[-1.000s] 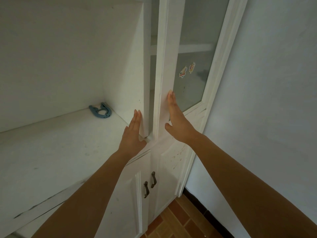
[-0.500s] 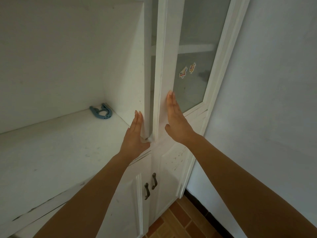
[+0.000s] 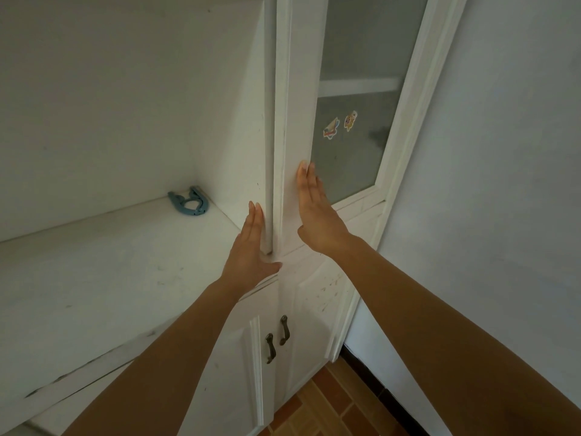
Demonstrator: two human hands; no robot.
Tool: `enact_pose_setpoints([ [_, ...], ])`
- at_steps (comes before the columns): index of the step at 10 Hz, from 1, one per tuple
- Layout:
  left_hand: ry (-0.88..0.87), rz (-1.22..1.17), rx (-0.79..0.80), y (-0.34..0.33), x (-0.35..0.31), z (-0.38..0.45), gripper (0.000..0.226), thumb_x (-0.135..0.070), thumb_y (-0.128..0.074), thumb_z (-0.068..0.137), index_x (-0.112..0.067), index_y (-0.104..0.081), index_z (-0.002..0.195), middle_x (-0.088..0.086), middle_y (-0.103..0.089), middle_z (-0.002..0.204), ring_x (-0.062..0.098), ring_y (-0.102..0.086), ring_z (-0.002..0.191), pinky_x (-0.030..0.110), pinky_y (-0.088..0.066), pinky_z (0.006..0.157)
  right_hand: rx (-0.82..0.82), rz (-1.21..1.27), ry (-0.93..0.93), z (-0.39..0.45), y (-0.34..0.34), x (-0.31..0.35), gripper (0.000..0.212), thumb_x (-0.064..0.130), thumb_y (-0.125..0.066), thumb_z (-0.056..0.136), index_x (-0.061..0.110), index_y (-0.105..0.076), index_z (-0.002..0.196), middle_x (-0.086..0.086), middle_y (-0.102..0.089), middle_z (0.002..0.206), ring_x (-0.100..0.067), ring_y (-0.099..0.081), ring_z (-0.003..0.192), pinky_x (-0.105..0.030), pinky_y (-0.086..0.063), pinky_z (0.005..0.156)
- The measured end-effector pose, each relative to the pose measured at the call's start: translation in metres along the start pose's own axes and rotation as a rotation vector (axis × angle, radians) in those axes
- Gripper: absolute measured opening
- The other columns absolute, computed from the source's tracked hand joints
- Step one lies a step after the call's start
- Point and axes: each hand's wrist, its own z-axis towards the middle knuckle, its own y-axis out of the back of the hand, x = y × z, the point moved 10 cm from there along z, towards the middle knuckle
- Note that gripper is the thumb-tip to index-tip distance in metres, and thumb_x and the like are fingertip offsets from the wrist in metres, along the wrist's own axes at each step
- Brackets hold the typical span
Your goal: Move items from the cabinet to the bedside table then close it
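both grips are lying flat and apart: left hand [image 3: 251, 247] on the cabinet's left door [image 3: 268, 152], right hand [image 3: 314, 212] on the glass door [image 3: 298, 89]. pressing evenly should be seating them flush.

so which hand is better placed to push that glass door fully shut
Right. The right hand lies flat on the glass door frame, fingers straight, ready to press. The left hand rests on the neighbouring panel edge, off the door.

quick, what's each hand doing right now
Left hand: open, flat against the cabinet door edge, holding nothing.
Right hand: open, flat on the door frame, holding nothing.
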Motion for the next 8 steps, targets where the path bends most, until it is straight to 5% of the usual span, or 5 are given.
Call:
enact_pose_setpoints([
  [4, 0.066, 0.091, 0.023, 0.007, 0.003, -0.004, 0.116, -0.027, -0.077, 0.071, -0.018, 0.013, 0.144, -0.003, 0.012, 0.156, 0.015, -0.001, 0.145, 0.045, -0.025, 0.115, 0.058, 0.017, 0.034, -0.001, 0.005, -0.001, 0.104, -0.002, -0.060, 0.082, 0.022, 0.022, 0.142, -0.001, 0.017, 0.155, -0.026, 0.002, 0.144, -0.039, -0.035, 0.109],
  [8, 0.050, 0.362, 0.132, 0.020, -0.010, -0.018, 0.092, -0.030, -0.063, 0.084, -0.018, 0.002, 0.147, 0.000, 0.000, 0.158, 0.017, -0.004, 0.145, 0.042, -0.013, 0.118, -0.012, -0.021, -0.019, -0.031, 0.033, -0.015, 0.073, 0.019, -0.056, 0.090, 0.020, -0.010, 0.146, -0.002, -0.015, 0.155, -0.024, -0.019, 0.142, -0.038, -0.024, 0.113],
])
